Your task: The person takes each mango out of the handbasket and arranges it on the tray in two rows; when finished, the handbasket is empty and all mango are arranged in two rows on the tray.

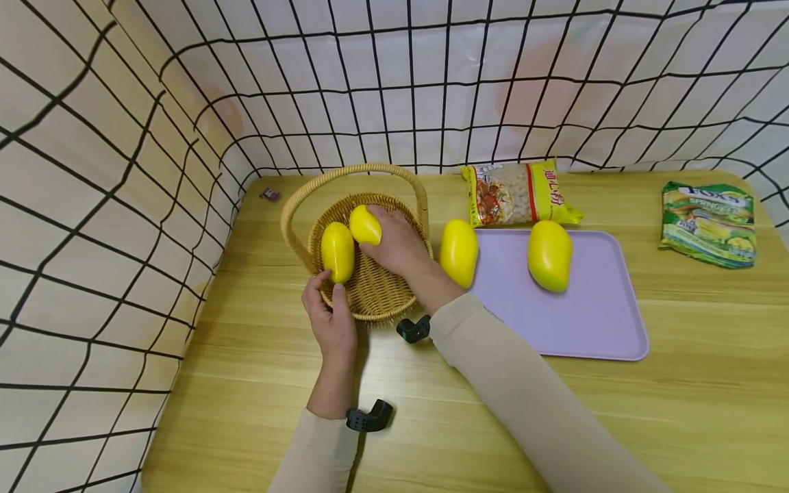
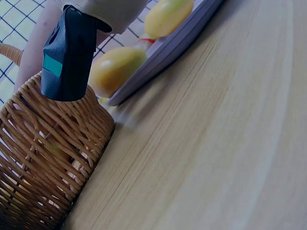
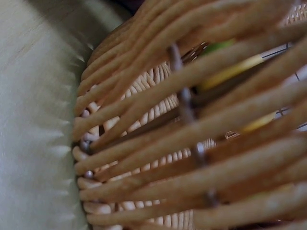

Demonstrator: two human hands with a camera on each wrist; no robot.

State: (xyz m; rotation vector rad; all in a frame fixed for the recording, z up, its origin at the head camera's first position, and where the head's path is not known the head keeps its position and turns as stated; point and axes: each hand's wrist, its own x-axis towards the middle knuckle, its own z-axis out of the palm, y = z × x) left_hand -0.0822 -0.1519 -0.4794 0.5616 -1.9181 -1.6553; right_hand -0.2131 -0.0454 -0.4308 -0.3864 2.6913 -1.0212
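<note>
A wicker basket (image 1: 376, 291) with a tall hooped handle stands on the table, a yellow mango (image 1: 337, 252) lying at its left side. My right hand (image 1: 397, 239) reaches into it and grips a second mango (image 1: 366, 224) right beside the first. At the front left rim, my left hand (image 1: 333, 329) holds the basket, its thumb and forefinger at the edge. The left wrist view has the basket's woven side (image 2: 48, 153) close up. Through the weave (image 3: 182, 120) in the right wrist view, only slivers of yellow and green show.
Right of the basket is a lilac tray (image 1: 592, 329) with a mango (image 1: 550, 256) on it. Another mango (image 1: 459, 253) sits at its left edge. Behind lies a yellow food bag (image 1: 518, 194); a green packet (image 1: 707, 224) is far right, a small purple wrapper (image 1: 270, 194) far left. Black grid mesh (image 1: 413, 89) borders the table.
</note>
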